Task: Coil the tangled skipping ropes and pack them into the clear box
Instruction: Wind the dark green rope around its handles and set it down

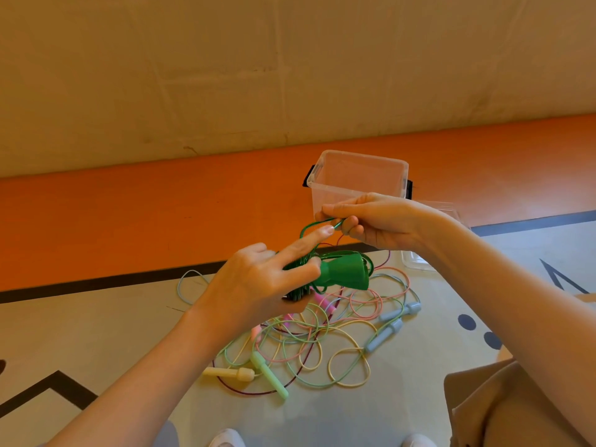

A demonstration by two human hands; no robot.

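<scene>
My left hand (258, 279) grips a dark green skipping rope bundle, its green handles (346, 271) sticking out to the right with cord wound around them. Its index finger points up toward my right hand (371, 222), which pinches a loop of the green cord (311, 228) just above the bundle. Behind my hands the clear box (358, 177) stands open on the floor with nothing visible inside. Below lies a tangle of pastel ropes (309, 337) with blue handles (385, 333), a mint handle (269, 374), a yellow handle (229, 373) and pink handles (324, 303).
The clear lid (451, 214) lies on the floor right of the box, partly behind my right arm. An orange floor band (129, 221) runs along the wall. My beige-clad knee (516, 404) is at lower right; white shoe tips (225, 438) show at the bottom.
</scene>
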